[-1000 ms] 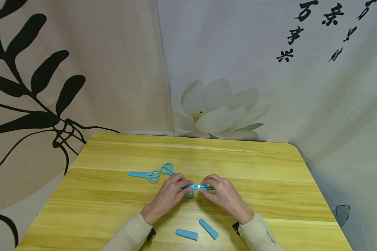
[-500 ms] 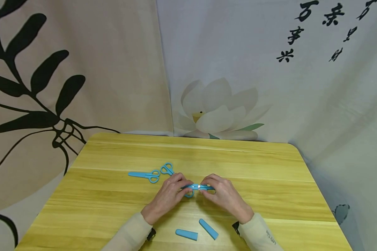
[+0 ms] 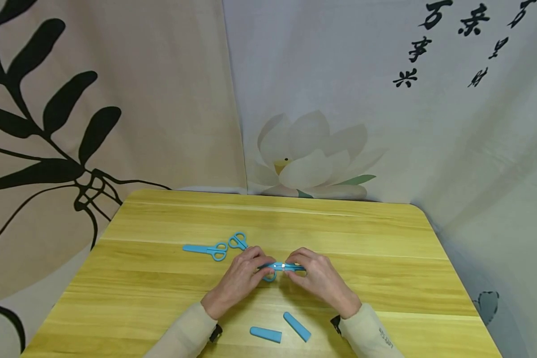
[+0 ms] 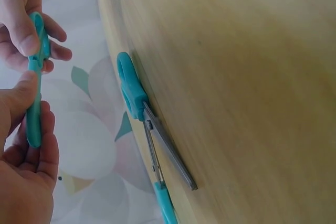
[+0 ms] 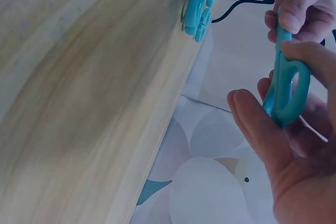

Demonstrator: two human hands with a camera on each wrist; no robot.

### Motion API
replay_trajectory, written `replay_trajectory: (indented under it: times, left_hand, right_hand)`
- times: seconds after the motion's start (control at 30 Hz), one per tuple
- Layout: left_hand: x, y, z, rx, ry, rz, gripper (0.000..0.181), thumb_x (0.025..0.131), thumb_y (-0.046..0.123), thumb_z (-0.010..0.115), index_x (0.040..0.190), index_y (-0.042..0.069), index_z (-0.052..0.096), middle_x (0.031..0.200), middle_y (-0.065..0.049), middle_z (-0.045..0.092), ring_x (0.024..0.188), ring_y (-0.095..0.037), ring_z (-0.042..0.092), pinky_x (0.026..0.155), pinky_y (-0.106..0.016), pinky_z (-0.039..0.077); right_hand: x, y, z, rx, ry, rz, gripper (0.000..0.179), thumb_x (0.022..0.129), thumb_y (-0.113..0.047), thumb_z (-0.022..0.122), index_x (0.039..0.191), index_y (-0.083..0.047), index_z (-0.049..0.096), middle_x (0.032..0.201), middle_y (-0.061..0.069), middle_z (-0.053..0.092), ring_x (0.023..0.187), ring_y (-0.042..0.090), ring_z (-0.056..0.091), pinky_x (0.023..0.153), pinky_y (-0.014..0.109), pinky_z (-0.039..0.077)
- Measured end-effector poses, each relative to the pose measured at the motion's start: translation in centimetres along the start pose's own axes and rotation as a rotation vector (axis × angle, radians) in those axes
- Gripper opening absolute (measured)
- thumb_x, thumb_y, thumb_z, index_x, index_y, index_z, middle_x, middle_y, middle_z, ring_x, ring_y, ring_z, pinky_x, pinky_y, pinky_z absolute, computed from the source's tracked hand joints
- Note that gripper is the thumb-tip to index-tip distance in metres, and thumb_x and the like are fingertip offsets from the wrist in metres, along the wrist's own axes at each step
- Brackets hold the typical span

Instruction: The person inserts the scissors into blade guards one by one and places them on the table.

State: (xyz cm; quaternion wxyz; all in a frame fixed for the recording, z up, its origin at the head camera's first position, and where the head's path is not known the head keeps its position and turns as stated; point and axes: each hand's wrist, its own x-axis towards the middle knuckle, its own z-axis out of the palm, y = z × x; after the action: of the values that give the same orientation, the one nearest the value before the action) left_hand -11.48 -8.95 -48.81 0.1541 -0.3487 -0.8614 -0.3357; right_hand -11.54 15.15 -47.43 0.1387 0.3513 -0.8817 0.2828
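In the head view, a pair of light-blue scissors [image 3: 283, 267] is held level between both hands above the table. My left hand [image 3: 236, 278] pinches its blue blade cover [image 4: 34, 111] between thumb and fingers. At the other end, my right hand [image 3: 323, 279] grips the ring handles [image 5: 295, 95], thumb pressed on top. The cover and handles meet in one line, with a pale glint between the hands in the head view. Below my left hand a blue handle ring [image 3: 270, 277] shows, the rest hidden. Uncovered scissors [image 4: 133, 88] with grey blades lie on the table.
Covered scissors [image 3: 204, 249] lie left of the hands, beside another blue handle [image 3: 238, 241] whose blades my left hand hides. Two loose blade covers rest near the front: one cover [image 3: 266, 334] and a slanted cover [image 3: 297, 327]. Printed curtains [image 3: 313, 74] stand behind the table [image 3: 407, 248].
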Motion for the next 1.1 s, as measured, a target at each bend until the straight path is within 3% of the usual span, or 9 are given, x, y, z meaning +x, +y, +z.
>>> replay_trajectory:
  times: [0.27,0.57,0.83,1.1]
  left_hand:
    - [0.07,-0.16,0.22,-0.020,0.015,0.020,0.015,0.090,0.012,0.080,0.105,0.010,0.079,0.091,0.005,0.060,0.079,-0.007,0.051,0.067,-0.022,0.047]
    - [0.36,0.06,0.69,0.022,0.001,0.050,0.015,0.093,0.016,0.077,0.107,0.010,0.078,0.092,0.005,0.060,0.081,-0.009,0.052,0.069,-0.023,0.047]
    - [0.47,0.15,0.54,0.034,-0.012,0.050,0.014,0.092,0.019,0.079,0.104,0.011,0.079,0.091,0.006,0.059,0.079,-0.007,0.052,0.069,-0.021,0.047]
    - [0.58,0.34,0.14,0.040,-0.046,0.018,0.015,0.093,0.021,0.079,0.104,0.012,0.080,0.090,0.007,0.059,0.078,-0.007,0.051,0.068,-0.020,0.047]
  right_hand:
    - [-0.08,0.11,0.14,-0.013,0.029,-0.027,0.020,0.084,-0.015,0.088,0.098,-0.009,0.076,0.104,0.000,0.071,0.085,0.012,0.071,0.071,0.024,0.059]
    - [-0.18,0.37,0.40,-0.035,0.043,-0.044,0.020,0.083,-0.014,0.089,0.098,-0.008,0.077,0.104,0.002,0.072,0.085,0.013,0.072,0.071,0.023,0.059]
    - [-0.26,0.50,0.60,-0.011,0.049,-0.053,0.022,0.081,-0.012,0.090,0.097,-0.008,0.076,0.102,0.001,0.072,0.084,0.013,0.071,0.070,0.023,0.059]
    - [-0.27,0.38,0.32,0.015,0.008,-0.020,0.020,0.085,-0.014,0.087,0.100,-0.011,0.075,0.106,-0.001,0.069,0.086,0.011,0.069,0.072,0.024,0.059]
